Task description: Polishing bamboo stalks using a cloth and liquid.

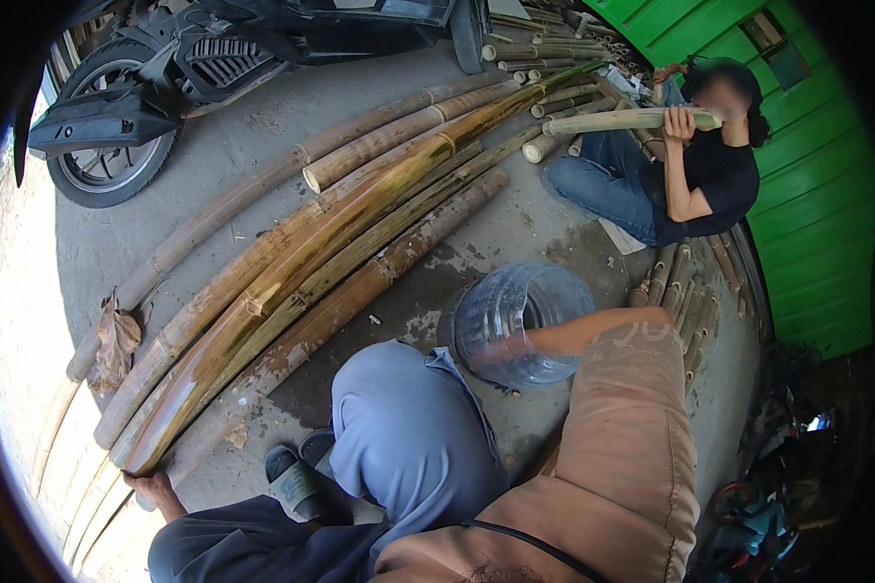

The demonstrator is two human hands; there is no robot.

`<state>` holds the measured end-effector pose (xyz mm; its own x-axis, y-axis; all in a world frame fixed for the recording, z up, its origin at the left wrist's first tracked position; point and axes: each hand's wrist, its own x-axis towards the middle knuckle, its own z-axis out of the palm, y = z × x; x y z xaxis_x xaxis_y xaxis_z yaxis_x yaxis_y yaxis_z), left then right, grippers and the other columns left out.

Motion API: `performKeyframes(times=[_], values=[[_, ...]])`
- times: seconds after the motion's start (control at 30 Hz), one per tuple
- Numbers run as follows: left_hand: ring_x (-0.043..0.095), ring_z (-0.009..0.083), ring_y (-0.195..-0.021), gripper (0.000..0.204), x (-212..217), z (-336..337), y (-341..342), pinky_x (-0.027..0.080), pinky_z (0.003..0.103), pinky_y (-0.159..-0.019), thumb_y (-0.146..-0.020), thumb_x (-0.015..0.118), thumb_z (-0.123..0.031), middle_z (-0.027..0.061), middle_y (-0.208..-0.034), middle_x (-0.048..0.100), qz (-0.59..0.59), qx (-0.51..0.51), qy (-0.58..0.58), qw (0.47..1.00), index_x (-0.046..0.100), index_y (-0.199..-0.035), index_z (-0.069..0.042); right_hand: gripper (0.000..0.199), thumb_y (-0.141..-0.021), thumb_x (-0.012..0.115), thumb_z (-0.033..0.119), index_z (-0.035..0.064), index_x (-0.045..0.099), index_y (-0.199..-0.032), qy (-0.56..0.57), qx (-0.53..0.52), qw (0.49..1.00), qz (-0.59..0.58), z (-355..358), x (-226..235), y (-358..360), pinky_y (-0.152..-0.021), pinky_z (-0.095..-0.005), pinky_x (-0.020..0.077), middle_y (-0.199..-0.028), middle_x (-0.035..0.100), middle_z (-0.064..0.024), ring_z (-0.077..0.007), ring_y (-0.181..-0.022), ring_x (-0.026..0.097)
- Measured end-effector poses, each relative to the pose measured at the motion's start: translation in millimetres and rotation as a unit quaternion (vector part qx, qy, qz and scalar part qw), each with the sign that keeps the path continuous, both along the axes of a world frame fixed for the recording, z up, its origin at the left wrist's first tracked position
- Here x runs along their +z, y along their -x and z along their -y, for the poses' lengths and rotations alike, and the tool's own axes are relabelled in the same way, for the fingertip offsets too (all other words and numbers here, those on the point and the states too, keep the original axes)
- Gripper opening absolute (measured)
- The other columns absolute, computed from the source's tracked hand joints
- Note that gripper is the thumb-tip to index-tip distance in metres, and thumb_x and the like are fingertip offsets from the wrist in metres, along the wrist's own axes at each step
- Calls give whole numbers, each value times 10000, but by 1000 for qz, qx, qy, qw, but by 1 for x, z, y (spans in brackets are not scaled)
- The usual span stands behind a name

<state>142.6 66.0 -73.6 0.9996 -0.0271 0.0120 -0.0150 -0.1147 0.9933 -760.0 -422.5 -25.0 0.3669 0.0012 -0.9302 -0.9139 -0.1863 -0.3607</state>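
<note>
My left hand is closed around the near end of a yellow-brown bamboo pole, which looks shiny and wet. That pole lies among several other long bamboo poles running from the lower left to the upper middle. My right arm reaches into a cut-open, clear bluish plastic water jug in front of my right side. Only a blurred shape of my right hand shows through the jug's wall, and its fingers cannot be made out.
Across from me, a person sits holding a pale bamboo length. A motorcycle stands upper left; a green corrugated wall rises at right. Short bamboo pieces lie beyond the jug. Sandals and a dry leaf lie nearer.
</note>
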Motion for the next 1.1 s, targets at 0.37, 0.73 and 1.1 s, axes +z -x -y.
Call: performKeyframes(times=[0.37,0.73,1.1], values=[[498,348,-1436,629,37,61,64,369,575,-1231,-1037,564,-544,112,-1554,552,-247,73,286,923,554,-1524,-146,524,-1039,569,380,79,634,-1462,244,371,895,-20,-58,74,-68,-1183,-471,442,-1538,564,-231,-345,-1432,534],[495,346,-1433,658,27,61,67,378,537,-1231,-1041,556,-535,143,-1542,543,-217,36,301,928,521,-1535,-100,525,-1021,594,352,78,630,-1467,264,221,938,-41,-34,30,-70,-1164,-467,456,-1521,583,-226,-342,-1406,556],[496,330,-1404,692,-17,68,59,371,504,-1212,-1039,574,-572,144,-1519,548,-185,27,312,932,524,-1521,-77,530,-1003,619,324,77,625,-1472,289,198,935,-57,-34,43,-69,-1144,-463,470,-1504,602,-222,-338,-1379,578]])
